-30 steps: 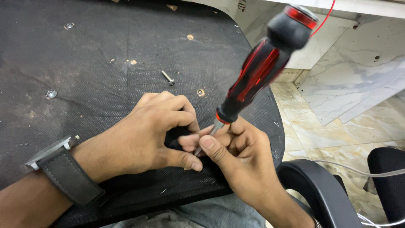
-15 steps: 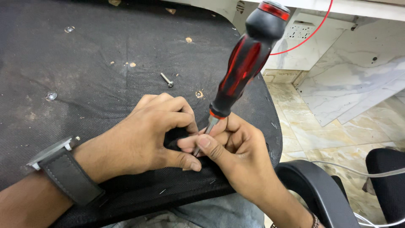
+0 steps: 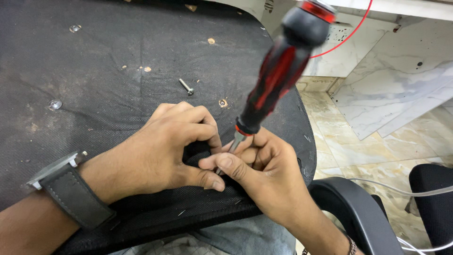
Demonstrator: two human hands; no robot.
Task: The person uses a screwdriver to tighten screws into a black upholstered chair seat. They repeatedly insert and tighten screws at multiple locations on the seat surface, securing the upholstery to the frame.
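Screwdriver (image 3: 278, 75), red-and-black, stands tilted, its metal shaft pinched low in the closed right hand (image 3: 264, 174). Left hand (image 3: 165, 151), curled shut, presses black fabric (image 3: 94, 66) beside it; a loose screw (image 3: 186, 87) lies near.

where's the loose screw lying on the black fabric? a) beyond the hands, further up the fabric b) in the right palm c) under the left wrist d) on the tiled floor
a: the loose screw lies bare on the black fabric, past the knuckles of the left hand, apart from both hands and from the red and black screwdriver that the right hand steadies by its shaft.
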